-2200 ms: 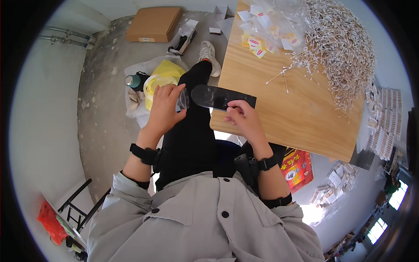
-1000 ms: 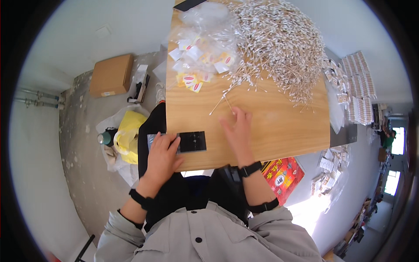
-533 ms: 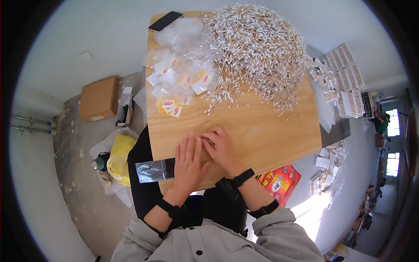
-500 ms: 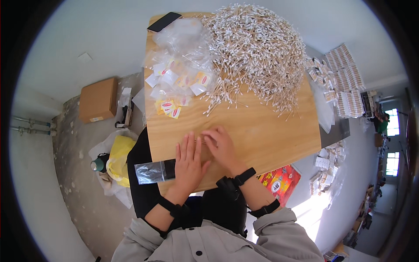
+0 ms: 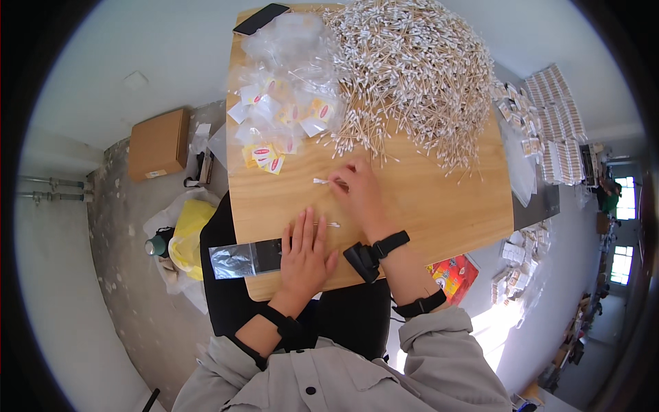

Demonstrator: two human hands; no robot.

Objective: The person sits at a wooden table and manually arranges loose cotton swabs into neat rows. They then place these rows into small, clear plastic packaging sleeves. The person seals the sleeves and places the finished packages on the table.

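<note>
My left hand [image 5: 305, 253] lies flat on the wooden table [image 5: 425, 206] near its front edge, fingers stretched out. From beside its fingers pokes the white tip of a cotton swab [image 5: 333, 224]; the rest is mostly hidden. Farther up the table, my right hand [image 5: 357, 193] is closed in a pinch on cotton swabs, with a white tip [image 5: 320, 181] jutting out to the left; how many it holds I cannot tell. A large heap of cotton swabs [image 5: 419, 75] covers the far right of the table. A dark and silver plastic pouch [image 5: 233, 261] extends out from under my left hand.
Clear plastic bags [image 5: 288, 51] with small yellow-and-white cards [image 5: 264, 152] lie at the table's far left, beside a black phone [image 5: 261, 18]. On the floor to the left are a cardboard box [image 5: 158, 145] and a yellow bag [image 5: 192, 233]. Packed swab bundles [image 5: 559, 130] are stacked at right.
My right hand has moved away from my left, up the table toward the heap, with a swab tip now showing at its fingers. My left hand stays flat near the front edge.
</note>
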